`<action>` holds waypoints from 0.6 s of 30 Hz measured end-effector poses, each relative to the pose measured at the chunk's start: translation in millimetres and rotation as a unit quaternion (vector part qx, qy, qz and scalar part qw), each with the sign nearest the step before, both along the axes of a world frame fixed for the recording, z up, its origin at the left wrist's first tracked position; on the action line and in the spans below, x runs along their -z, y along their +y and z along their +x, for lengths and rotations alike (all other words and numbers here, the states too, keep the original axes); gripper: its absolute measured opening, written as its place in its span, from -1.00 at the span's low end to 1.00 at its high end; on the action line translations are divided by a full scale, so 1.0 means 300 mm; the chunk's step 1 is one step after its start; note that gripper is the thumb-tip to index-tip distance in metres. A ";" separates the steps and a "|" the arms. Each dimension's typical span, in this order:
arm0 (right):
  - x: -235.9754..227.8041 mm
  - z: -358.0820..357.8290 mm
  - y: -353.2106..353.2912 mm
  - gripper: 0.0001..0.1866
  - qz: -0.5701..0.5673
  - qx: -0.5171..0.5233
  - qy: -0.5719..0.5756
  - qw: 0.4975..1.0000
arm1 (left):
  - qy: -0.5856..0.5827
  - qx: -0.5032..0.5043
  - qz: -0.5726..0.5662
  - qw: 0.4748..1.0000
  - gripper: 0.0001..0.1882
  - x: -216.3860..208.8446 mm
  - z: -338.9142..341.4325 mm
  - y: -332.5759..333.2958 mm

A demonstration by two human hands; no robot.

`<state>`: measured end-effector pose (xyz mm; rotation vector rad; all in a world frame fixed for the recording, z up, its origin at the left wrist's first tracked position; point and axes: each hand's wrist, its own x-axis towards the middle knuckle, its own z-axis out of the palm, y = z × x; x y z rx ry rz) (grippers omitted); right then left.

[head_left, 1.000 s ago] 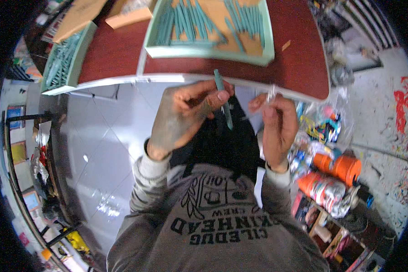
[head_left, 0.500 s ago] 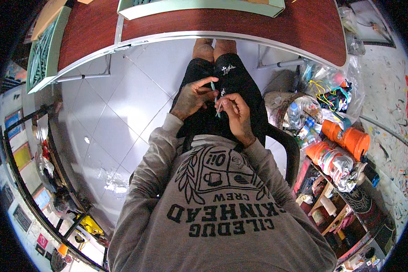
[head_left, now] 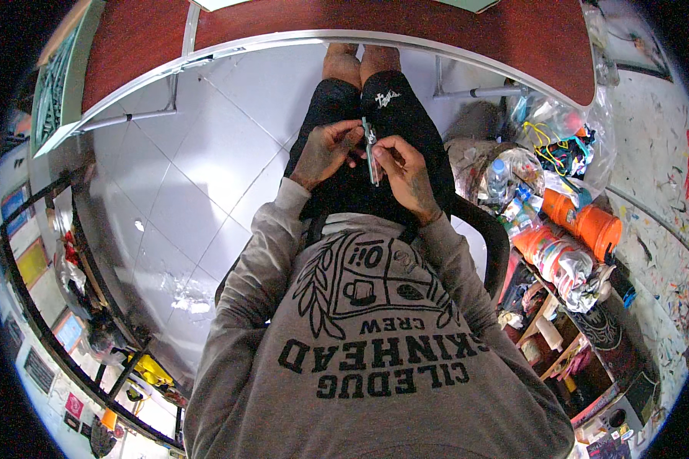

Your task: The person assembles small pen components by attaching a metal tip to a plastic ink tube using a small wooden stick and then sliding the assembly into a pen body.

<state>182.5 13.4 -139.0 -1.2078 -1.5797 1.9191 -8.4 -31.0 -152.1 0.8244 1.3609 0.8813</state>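
Observation:
Above my lap, a slim grey-green pen-like stick point(head_left: 372, 157) with a clear or shiny part is held nearly upright between my two hands. My left hand point(head_left: 325, 154) is closed, its fingertips pinching near the upper end. My right hand point(head_left: 403, 171) is closed too, thumb and fingers against the lower part of the stick. What the stick exactly is stays too small to make out. A pale green box point(head_left: 75, 115) at the far left of the table holds many similar slim green pieces.
A dark red table point(head_left: 344, 23) with a metal edge runs in front of my knees. To the right are a plastic bag point(head_left: 582, 126) of odds and ends, orange stacked containers point(head_left: 586, 222) and a cluttered shelf point(head_left: 559, 344). A black metal rack point(head_left: 76, 321) stands left.
The stick has turned, and its broader shiny side now shows. My hands have shifted slightly around it. The whole view has tipped, so the table sits higher in the picture.

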 end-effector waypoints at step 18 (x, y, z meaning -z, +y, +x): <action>0.004 -0.028 -0.018 -0.87 -0.028 0.016 0.028 0.999 | -0.209 -0.064 -0.010 0.976 -0.52 0.043 -0.026 -0.002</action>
